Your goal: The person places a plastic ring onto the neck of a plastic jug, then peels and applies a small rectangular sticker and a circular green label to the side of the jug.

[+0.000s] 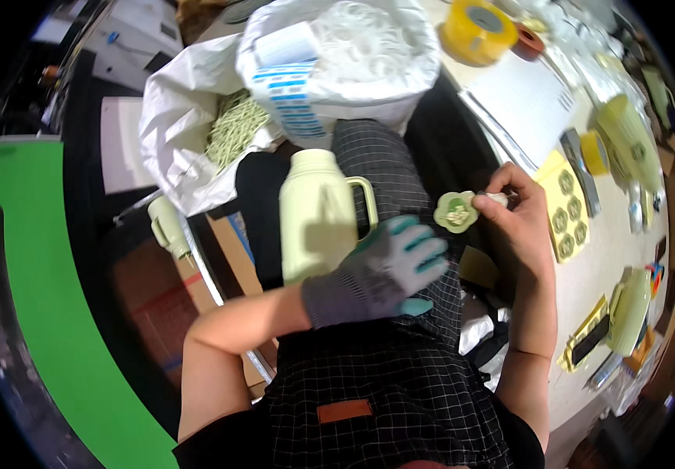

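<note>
The right hand, bare, pinches a small white part between thumb and fingertips, its grip clenched on it. Touching that part on its left is a green flower-shaped cap with pale markings on its face, held over the lap at the worktop's edge.

The left hand wears a grey glove with teal fingertips. Its fingers lie spread and released, holding nothing, resting on the checked apron just beside a pale green jug. The jug stands upright on the lap, its handle turned toward the gloved hand, its top closed by a rounded lid.

On the worktop to the right, near the right hand, lies a yellow sheet bearing several more flower caps. Further right are other pale green jugs, one near the lower edge and one higher up. A yellow tape roll sits at the top.

Beyond the jug is a white sack, and left of it an open white bag holding green-and-white sticks. A green floor shows on the left.
</note>
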A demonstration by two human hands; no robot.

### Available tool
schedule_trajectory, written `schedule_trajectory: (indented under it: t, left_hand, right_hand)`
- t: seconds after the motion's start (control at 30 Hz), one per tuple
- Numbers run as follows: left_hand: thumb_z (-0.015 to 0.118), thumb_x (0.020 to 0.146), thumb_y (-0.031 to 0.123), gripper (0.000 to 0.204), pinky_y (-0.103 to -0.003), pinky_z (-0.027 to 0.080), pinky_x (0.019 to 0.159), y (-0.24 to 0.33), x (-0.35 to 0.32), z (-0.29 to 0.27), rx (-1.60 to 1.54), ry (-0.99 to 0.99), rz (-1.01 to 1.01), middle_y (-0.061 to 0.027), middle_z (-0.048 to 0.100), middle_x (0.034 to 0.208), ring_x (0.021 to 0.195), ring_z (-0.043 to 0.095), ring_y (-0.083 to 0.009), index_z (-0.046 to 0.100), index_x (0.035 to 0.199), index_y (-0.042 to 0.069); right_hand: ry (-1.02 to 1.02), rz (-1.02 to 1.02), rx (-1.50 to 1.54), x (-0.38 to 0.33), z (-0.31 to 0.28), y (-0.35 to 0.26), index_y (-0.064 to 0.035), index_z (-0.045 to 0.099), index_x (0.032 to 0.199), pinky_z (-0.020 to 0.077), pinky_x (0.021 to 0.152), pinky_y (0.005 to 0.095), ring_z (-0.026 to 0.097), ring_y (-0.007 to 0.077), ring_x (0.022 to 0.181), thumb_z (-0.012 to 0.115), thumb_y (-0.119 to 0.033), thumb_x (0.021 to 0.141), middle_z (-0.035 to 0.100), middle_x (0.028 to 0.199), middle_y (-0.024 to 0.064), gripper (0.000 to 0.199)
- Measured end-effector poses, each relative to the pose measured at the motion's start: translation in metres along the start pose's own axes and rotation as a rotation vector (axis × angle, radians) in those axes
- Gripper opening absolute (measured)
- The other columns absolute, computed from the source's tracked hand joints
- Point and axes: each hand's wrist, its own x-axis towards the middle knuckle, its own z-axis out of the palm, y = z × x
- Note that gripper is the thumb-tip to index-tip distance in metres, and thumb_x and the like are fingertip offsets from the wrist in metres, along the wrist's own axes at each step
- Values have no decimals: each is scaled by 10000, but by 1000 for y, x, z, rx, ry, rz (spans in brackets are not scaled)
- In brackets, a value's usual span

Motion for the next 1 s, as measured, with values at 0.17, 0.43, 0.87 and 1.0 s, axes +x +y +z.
schedule_trajectory:
  t: [0.17, 0.43, 0.87, 1.0]
  left_hand:
    - [796, 783, 691, 809, -523, 491, 997, 14, -146, 16, 150, 479, -492, -104, 582, 1351, 1197, 596, -320, 630, 1349, 138]
    - [918, 728, 327, 912, -519, 459, 1034, 2, -166, 73, 106, 666, -678, -190, 544, 1388, 1223, 565, -386, 470, 1459, 15]
    - [777, 815, 368, 751, -490, 449, 1029, 0, -169, 76, 84, 529, -703, -162, 526, 1469, 1284, 497, -334, 588, 1479, 72]
    - [780, 785, 207, 665, -494, 451, 1025, 4, -167, 74, 88, 545, -730, -186, 541, 1480, 1237, 528, -343, 600, 1392, 6]
  right_hand:
    - [-333, 91, -110, 35, 89, -27, -36, 621, 823, 443, 637, 259, 531, 75, 715, 898, -185, 830, 586, 751, -15, 314]
    - [-553, 31, -371, 68, 181, -24, -36, 655, 793, 506, 648, 319, 623, 155, 675, 905, -346, 805, 658, 723, 67, 398]
    - [-408, -353, -841, 52, 202, -12, -57, 659, 841, 534, 643, 394, 667, 267, 722, 895, -462, 783, 640, 783, 85, 472]
    - [-152, -363, -908, 57, 193, -9, -67, 661, 831, 525, 627, 394, 635, 290, 715, 883, -537, 719, 606, 793, 83, 532]
